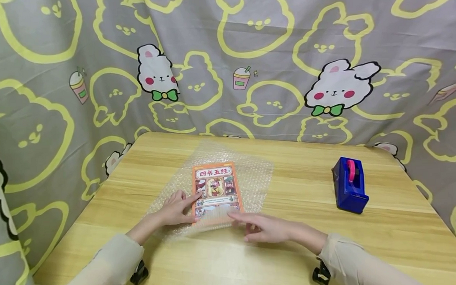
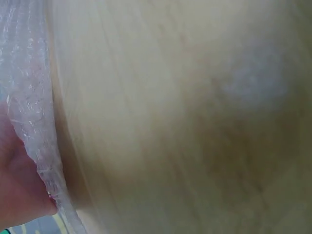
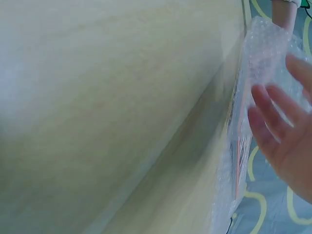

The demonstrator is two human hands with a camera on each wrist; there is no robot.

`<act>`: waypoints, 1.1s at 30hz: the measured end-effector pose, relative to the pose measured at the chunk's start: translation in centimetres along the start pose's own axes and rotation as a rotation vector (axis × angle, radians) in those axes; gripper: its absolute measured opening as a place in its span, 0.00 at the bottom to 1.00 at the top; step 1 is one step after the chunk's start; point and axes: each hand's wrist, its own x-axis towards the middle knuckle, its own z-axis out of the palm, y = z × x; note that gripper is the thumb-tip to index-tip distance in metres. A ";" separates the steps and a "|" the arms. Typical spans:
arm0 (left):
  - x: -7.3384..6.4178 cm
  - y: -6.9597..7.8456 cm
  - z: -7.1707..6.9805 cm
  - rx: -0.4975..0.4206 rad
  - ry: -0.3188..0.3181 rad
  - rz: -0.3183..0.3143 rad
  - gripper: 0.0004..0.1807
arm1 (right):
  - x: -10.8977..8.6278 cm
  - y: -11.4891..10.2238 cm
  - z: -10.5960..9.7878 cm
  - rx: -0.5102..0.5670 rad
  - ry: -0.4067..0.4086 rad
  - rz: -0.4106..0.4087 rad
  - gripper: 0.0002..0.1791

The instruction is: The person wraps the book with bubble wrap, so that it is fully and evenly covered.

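One orange book [image 1: 214,187] is seen flat on bubble wrap [image 1: 253,175], left of centre on the counter [image 1: 297,186]; its near part is veiled by wrap, apparently a flap folded over. Left hand [image 1: 176,210]: fingers spread, thumb and forefinger laid at the book's left side, nothing clamped. Right hand [image 1: 266,228]: fingers apart, forefinger pointed at the near right corner; contact can't be confirmed.

For a good fold, the book should be pinned lightly with the left while the flap is drawn snug and smoothed with the right. Bubbles shouldn't be crushed. Slack at the near edge is judged the main risk.

View differences: cover print and the blue tape dispenser [image 1: 350,197], well apart at right, are shown by head only. Wrap edge partly covering the left hand is shown by left wrist, book not visible there. Spread right fingers are best shown by right wrist.
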 end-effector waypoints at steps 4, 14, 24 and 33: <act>0.1 -0.1 0.0 0.005 -0.015 -0.005 0.40 | 1.5 0.0 0.1 -0.331 0.121 0.030 0.34; 0.4 -0.5 -0.4 -0.056 -0.075 -0.005 0.28 | 5.4 1.0 0.0 -0.571 0.138 0.195 0.43; 0.8 -0.3 -1.1 -0.168 -0.168 -0.109 0.26 | 6.6 2.6 -1.1 -0.475 0.008 0.308 0.52; 0.7 -1.1 -1.0 -0.131 -0.158 0.010 0.43 | 8.3 3.4 -2.1 -0.385 -0.024 0.341 0.39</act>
